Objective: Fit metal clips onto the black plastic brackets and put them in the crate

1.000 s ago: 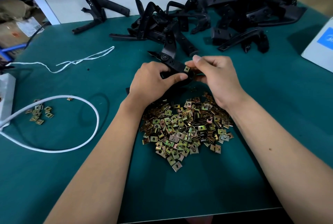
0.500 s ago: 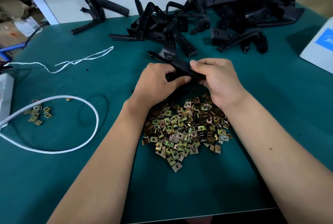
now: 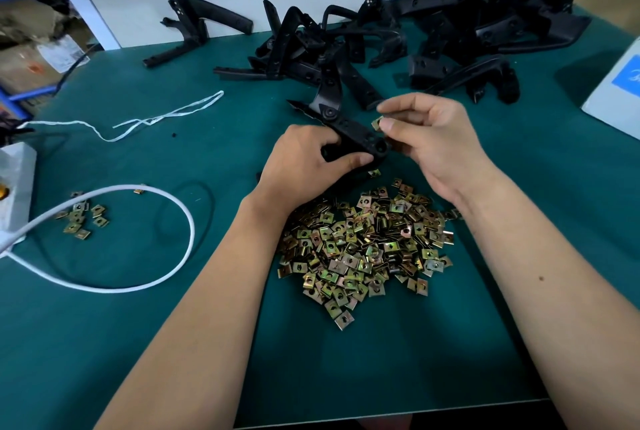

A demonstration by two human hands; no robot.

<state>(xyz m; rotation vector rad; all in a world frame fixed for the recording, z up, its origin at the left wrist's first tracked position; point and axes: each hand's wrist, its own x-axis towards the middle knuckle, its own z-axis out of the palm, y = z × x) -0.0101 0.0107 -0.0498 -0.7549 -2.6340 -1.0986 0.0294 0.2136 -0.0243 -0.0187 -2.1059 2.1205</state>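
the left hand [image 3: 304, 161] grips a black plastic bracket [image 3: 349, 133] with a row of holes, fingers curled over its near side and the thumb lying along its lower edge, holding it just above the green table mat [image 3: 346, 370]. the right hand [image 3: 433, 142] pinches a small square brass-coloured metal clip [image 3: 377, 123] between thumb and forefinger, right beside the bracket's end; whether the clip touches the bracket cannot be told. below both wrists lies a large heap of loose brass-coloured clips [image 3: 367, 249] on the mat. farther back, a tangled pile of black plastic brackets [image 3: 433, 38] spreads across the table's far edge, with one single black bracket [image 3: 194, 31] apart to its left. on the left side a looped white cable [image 3: 145, 239] curves round a small cluster of clips [image 3: 81, 218], and a thin white string [image 3: 156, 119] lies beyond it. a white box with a blue label [image 3: 620, 90] sits at the right edge.
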